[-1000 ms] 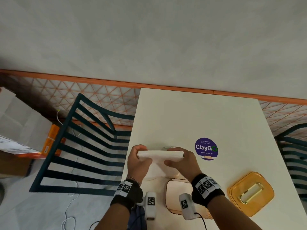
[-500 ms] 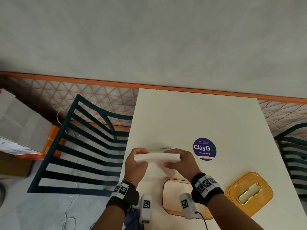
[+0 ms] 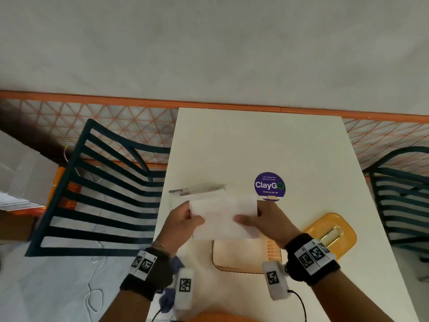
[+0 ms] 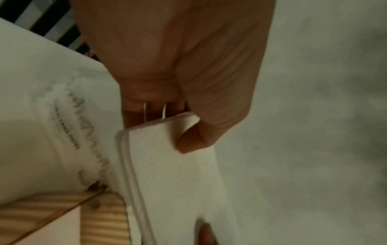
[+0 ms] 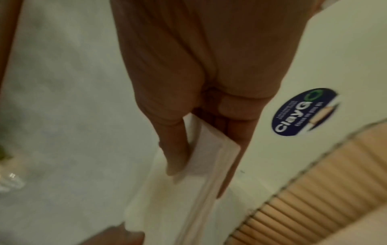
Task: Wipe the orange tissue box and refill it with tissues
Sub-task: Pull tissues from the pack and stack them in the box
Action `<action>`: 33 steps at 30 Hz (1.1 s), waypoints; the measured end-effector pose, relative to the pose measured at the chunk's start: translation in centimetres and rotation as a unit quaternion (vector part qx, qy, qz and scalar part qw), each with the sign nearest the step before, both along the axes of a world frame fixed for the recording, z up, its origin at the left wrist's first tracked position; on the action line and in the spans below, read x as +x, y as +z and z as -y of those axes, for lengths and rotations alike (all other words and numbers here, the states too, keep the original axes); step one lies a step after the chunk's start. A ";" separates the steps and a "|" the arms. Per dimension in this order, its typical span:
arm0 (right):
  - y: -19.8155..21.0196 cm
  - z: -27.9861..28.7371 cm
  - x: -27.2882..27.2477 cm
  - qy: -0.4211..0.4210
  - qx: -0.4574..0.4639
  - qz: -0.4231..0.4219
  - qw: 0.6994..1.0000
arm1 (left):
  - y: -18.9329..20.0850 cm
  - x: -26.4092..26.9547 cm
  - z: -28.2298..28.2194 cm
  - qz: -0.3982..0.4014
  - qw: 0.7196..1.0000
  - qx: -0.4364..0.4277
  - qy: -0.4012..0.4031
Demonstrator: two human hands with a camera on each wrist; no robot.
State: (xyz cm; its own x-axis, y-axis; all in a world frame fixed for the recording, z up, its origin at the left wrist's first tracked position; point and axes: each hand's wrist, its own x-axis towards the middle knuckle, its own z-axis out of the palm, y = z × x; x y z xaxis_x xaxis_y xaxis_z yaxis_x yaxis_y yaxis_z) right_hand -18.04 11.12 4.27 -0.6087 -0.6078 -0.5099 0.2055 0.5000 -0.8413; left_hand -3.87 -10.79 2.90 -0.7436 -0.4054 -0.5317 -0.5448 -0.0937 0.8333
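A flat stack of white tissues [image 3: 222, 217] is held in the air between both hands, just above the far rim of the open orange tissue box [image 3: 236, 259]. My left hand [image 3: 185, 220] pinches its left end, thumb on top [image 4: 188, 140]. My right hand [image 3: 257, 220] pinches its right end, thumb over the stack [image 5: 176, 154]. The stack [image 4: 173, 179] shows several folded layers along its edge [image 5: 211, 157]. The box's orange lid [image 3: 329, 233] with its slot lies on the table to the right of the box.
An emptied clear tissue wrapper [image 3: 197, 191] lies on the white table [image 3: 255, 140] just beyond the hands. A purple ClayGo sticker [image 3: 269, 184] sits on the tabletop. Dark slatted chairs stand at the left [image 3: 97, 196] and right [image 3: 401, 201]. Cardboard boxes [image 3: 21, 177] sit far left.
The tissue stack has tipped from edge-on to its broad face toward the camera, and both hands have drawn it back toward the open box.
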 end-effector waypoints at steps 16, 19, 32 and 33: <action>-5.4 -5.5 3.9 0.064 0.334 -0.161 0.927 | -4.4 -0.1 -10.1 0.124 0.925 -0.306 -0.191; -5.3 -4.7 4.3 0.066 0.352 -0.179 0.916 | -4.8 -0.8 -10.9 0.141 0.898 -0.355 -0.219; -3.3 -6.7 4.2 0.013 0.369 -0.303 0.878 | -4.7 -0.9 -11.2 0.104 0.866 -0.364 -0.327; -3.4 -6.9 3.9 0.003 0.369 -0.288 0.884 | -4.9 -1.0 -11.0 0.123 0.860 -0.324 -0.374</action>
